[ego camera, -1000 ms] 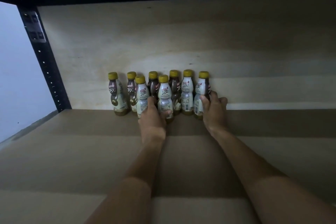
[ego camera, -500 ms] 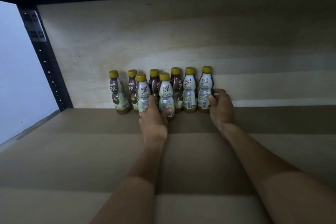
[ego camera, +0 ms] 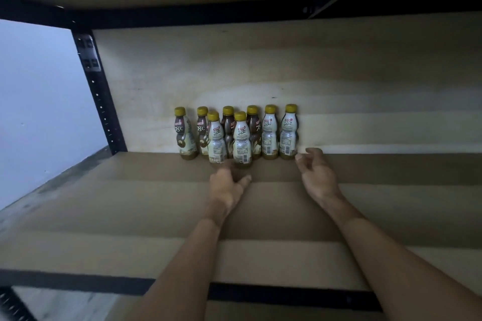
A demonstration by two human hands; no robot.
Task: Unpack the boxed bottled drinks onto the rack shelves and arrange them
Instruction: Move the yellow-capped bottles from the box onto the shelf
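Several small bottled drinks with yellow caps point(ego camera: 270, 133) stand upright at the back of the brown rack shelf point(ego camera: 130, 203), against the plywood back wall. Two of them point(ego camera: 242, 138) stand a little in front of the back row. My left hand point(ego camera: 225, 186) hovers just in front of those two bottles, fingers relaxed, holding nothing. My right hand point(ego camera: 317, 174) sits just right of the rightmost bottle point(ego camera: 288, 133), fingers loosely curled and apart from it.
A black perforated upright post point(ego camera: 97, 91) stands at the shelf's back left, with a pale wall point(ego camera: 39, 112) beyond it. The upper shelf's black beam point(ego camera: 182, 14) runs overhead. The shelf's black front rail point(ego camera: 287, 294) crosses below my forearms.
Both hands have let go of the bottles and drawn back toward me. The rightmost bottle now stands upright in the back row. The camera has also pulled back.
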